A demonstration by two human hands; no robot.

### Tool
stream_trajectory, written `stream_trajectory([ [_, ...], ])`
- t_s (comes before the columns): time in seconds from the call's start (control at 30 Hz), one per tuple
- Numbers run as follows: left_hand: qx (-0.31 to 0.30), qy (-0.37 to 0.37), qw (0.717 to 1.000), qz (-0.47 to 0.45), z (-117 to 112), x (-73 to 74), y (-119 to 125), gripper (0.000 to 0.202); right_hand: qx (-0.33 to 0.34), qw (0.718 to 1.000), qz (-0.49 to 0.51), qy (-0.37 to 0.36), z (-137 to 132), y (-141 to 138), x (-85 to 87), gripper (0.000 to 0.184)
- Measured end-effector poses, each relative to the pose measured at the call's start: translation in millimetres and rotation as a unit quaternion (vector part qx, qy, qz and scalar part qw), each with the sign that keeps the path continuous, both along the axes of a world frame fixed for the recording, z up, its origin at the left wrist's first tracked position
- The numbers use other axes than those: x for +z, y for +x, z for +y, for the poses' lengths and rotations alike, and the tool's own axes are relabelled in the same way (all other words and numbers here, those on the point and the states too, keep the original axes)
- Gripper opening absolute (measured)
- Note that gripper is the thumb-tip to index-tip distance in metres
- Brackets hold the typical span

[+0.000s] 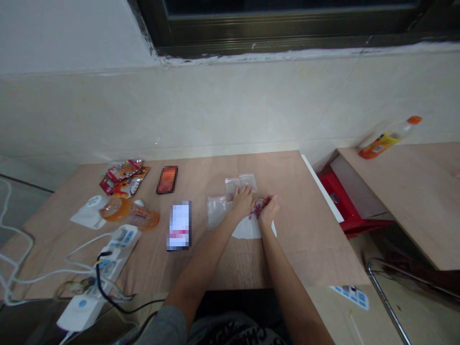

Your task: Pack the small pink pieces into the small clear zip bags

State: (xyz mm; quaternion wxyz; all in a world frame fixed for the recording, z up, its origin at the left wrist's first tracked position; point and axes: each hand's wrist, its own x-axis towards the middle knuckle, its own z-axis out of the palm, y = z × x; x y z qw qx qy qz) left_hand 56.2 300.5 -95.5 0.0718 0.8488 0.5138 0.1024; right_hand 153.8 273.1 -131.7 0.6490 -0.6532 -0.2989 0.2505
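Observation:
My left hand (242,201) presses on small clear plastic bags (217,212) near the middle of the wooden table (287,254), its fingers gathered on the plastic. Right beside it, my right hand (269,212) pinches a clump of small pink-red beads (259,207), which touches the left hand's side. Under both hands lies a white paper sheet (247,230). A second clear bag (247,181) sits just beyond the fingers.
To the left lie snack packets (124,178), a phone (167,179), a pixelated box (178,225), an orange pouch (131,214) and power strips (124,244) with white cables. An orange-labelled bottle (390,138) lies on a second table (402,191), with a red stool (347,201) between.

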Motion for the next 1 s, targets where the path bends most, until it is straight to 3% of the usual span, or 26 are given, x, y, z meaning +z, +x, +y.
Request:
stream_trajectory([
  [0.23,-0.014,0.029,0.999,-0.007,-2,3.8,-3,0.048,-0.006,1.000,-0.003,0.000,0,-1,-2.0,0.064],
  [0.57,-0.019,-0.007,1.000,0.008,0,-5.0,4,0.048,0.004,1.000,0.012,-0.016,-4,-2,9.1,0.064],
  [1.0,-0.024,-0.002,1.000,0.010,-4,3.2,8,0.042,0.010,0.999,0.038,-0.005,-4,-2,8.5,0.063],
])
